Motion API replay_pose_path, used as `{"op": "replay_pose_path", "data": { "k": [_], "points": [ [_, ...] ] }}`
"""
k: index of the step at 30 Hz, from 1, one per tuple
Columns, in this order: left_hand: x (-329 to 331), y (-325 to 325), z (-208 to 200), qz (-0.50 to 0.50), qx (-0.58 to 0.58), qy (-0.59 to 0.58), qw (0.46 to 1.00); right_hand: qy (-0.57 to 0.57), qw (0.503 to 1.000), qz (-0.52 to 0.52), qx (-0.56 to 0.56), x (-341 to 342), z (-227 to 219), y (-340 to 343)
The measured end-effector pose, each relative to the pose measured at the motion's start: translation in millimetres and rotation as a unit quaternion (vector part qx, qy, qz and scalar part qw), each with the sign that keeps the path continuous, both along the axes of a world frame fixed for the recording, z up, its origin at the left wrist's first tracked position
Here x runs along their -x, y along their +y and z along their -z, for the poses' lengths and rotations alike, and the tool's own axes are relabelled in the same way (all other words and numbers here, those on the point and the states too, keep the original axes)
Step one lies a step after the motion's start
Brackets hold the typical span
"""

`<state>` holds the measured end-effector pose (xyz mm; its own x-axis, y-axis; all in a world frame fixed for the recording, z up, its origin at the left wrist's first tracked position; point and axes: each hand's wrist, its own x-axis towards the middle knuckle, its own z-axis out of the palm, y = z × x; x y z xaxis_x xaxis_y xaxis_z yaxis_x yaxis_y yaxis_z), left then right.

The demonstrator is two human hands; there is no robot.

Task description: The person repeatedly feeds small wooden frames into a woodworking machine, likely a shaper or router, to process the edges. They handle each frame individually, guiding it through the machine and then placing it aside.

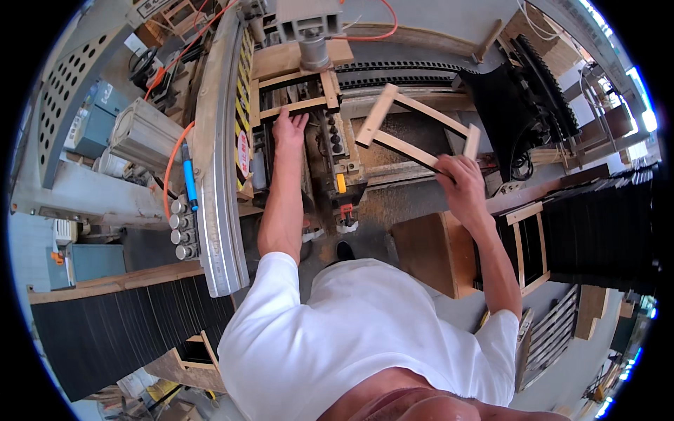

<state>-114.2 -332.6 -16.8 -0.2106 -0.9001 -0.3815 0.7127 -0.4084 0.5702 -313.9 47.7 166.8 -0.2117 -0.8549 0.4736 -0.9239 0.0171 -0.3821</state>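
Note:
My right hand [463, 184] is closed around the near corner of a light wooden frame [380, 114] with dark edges. The frame is raised and tilted over the right side of the machine bed. A second wooden frame [295, 111] lies in the machine at the left, beneath a metal cylinder press [313, 52]. My left hand [289, 132] is at its near rail, fingers apart, with the thumb side touching the wood. Whether the left fingers reach under the rail is hard to see.
A metal beam [210, 175] with a yellow-black warning strip [243, 105] stands close to my left arm. Stacks of black-edged frames lie at the right [597, 231] and lower left [126, 330]. A brown box [428, 252] stands by my right forearm. Sawdust covers the bed.

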Motion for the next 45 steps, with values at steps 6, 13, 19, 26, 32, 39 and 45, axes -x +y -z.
{"op": "replay_pose_path", "data": {
  "k": [6,13,19,26,32,39,45],
  "points": [
    [-25,77,11,0.032,0.015,0.043,0.998,0.026,0.986,-0.163,0.032,-23,38,-131],
    [-47,115,-1,0.091,0.079,0.097,0.988,0.034,0.961,-0.274,-0.006,-56,88,-219],
    [-40,116,6,0.057,0.085,0.107,0.989,0.069,0.946,-0.310,-0.061,-58,89,-239],
    [-35,151,-4,-0.015,0.034,0.015,0.999,0.035,0.950,-0.308,-0.039,-39,115,-296],
    [-64,242,-3,-0.043,0.036,0.049,0.997,0.027,0.960,-0.276,-0.047,-24,127,-348],
    [-101,344,-14,-0.083,0.010,0.042,0.996,-0.101,0.952,-0.269,-0.110,-28,125,-358],
    [-120,373,-22,-0.081,-0.022,0.030,0.996,-0.082,0.946,-0.290,-0.119,-41,126,-367]
  ]
}}
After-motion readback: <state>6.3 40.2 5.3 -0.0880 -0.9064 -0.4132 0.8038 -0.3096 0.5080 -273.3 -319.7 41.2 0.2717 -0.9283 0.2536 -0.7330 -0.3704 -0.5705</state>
